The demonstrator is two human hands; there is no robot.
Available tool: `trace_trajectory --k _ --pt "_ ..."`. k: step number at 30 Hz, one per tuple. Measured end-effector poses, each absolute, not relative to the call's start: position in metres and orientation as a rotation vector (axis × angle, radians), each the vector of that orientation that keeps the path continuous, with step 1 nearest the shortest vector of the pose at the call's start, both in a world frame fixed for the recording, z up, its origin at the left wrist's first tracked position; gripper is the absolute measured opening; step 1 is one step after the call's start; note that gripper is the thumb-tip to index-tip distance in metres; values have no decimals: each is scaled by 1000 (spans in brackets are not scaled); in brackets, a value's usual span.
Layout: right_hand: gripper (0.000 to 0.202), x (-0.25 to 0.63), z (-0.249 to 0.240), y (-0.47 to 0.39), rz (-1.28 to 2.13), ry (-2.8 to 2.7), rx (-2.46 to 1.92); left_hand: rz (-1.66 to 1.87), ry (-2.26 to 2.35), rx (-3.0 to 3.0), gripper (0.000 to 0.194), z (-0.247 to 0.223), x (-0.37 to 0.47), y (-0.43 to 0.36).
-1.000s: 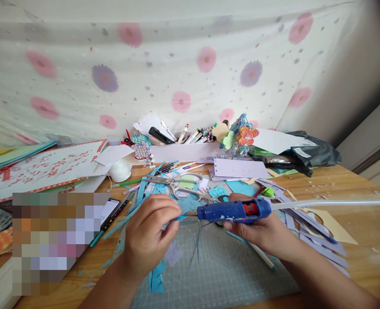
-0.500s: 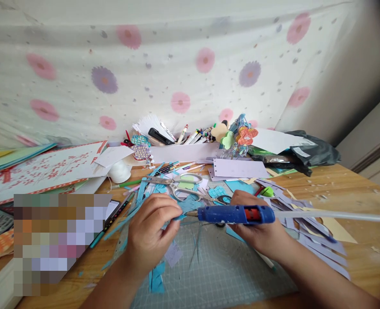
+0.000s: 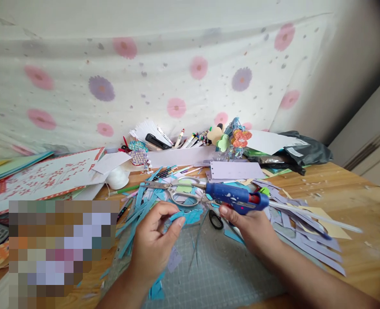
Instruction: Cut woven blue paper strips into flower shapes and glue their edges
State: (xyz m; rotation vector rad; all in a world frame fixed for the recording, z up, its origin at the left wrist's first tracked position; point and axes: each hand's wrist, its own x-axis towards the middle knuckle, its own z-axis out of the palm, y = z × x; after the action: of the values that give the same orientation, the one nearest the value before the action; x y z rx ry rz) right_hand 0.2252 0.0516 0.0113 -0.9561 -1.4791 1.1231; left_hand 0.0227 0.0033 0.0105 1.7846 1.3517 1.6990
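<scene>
My left hand (image 3: 159,238) pinches a small blue paper piece (image 3: 187,215) between thumb and fingers, above the grey cutting mat (image 3: 222,274). My right hand (image 3: 252,225) is wrapped round a blue glue gun (image 3: 230,195), whose nozzle points left, apart from the paper. A long whitish glue stick (image 3: 325,218) sticks out of the gun's back. Just behind my hands lie grey-handled scissors (image 3: 185,199), and a black-handled pair (image 3: 216,219) shows beside the gun. Cut blue paper strips (image 3: 135,223) are heaped left of my left hand.
Purple paper strips (image 3: 318,244) spread over the wooden table at right. Pens stand in a pale box (image 3: 183,156) at the back, near paper flowers (image 3: 241,138). A white thread spool (image 3: 118,177) stands at back left. A black plastic bag (image 3: 308,148) lies back right.
The glue gun has moved up, away from the blue paper, and its nozzle no longer meets it. More of the paper shows in my left hand. The view has tilted slightly.
</scene>
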Motion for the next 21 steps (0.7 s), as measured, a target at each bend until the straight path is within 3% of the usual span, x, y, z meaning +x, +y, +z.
trace_trajectory --k 9,21 --pt "28 209 6 49 1436 -1262 -796 1532 1342 1299 19 -5 37 1" --pt "28 224 11 53 1497 -1482 -755 1704 1588 1525 17 3 20 4"
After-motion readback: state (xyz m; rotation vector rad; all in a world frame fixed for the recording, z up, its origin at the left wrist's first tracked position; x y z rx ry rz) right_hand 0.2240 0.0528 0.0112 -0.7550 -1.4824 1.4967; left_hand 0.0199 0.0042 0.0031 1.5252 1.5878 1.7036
